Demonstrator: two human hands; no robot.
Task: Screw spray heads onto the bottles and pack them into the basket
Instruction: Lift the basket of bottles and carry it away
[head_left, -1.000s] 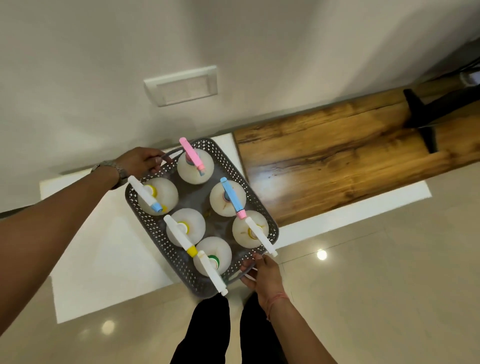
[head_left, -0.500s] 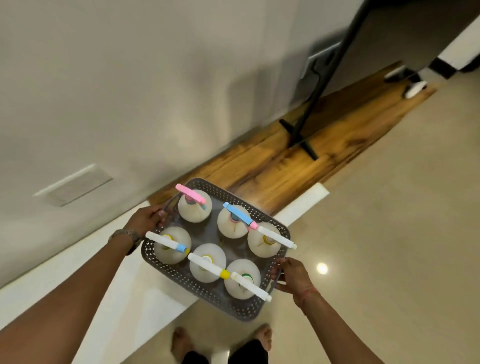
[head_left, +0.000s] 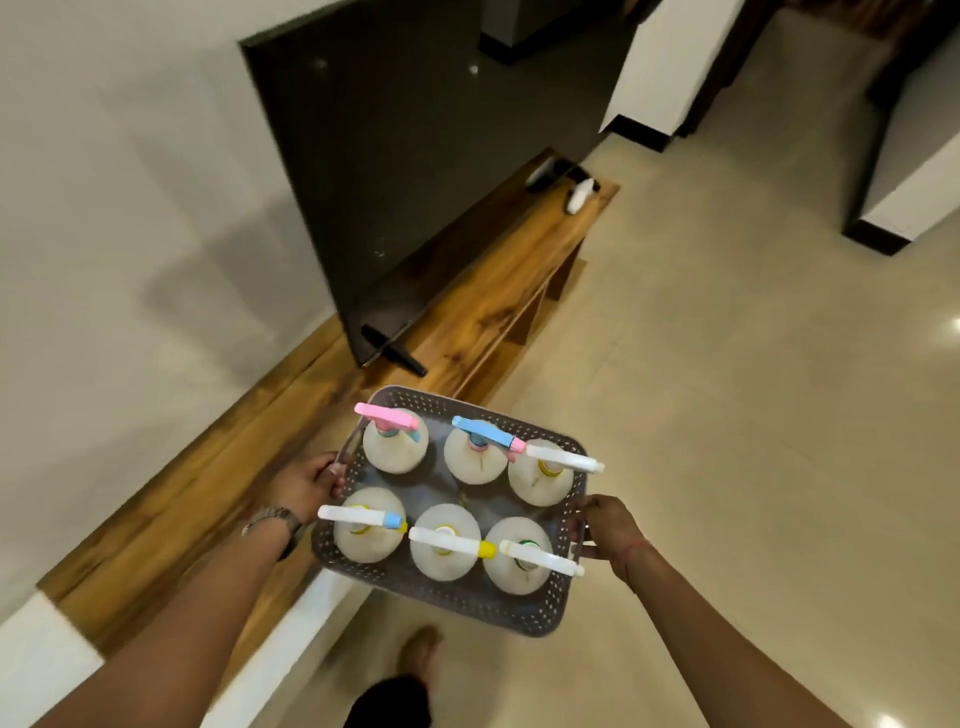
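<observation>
A grey perforated basket (head_left: 524, 613) hangs in the air between my hands, above the floor beside the wooden bench. Inside stand several white bottles (head_left: 475, 465), each with a spray head screwed on. One head is pink (head_left: 387, 415), one blue (head_left: 485, 432), the others white (head_left: 563, 457). My left hand (head_left: 306, 486) grips the basket's left end. My right hand (head_left: 605, 525) grips the handle at the right end.
A long wooden bench (head_left: 498, 291) runs along the wall, with a white ledge (head_left: 306, 618) at its near end. A black TV screen (head_left: 410, 156) stands on it. My foot (head_left: 421, 649) shows below the basket on the beige tiled floor (head_left: 753, 415).
The basket has been lifted off the white ledge and carried right, over the floor. My view has swung up and right, bringing the TV and room into sight.
</observation>
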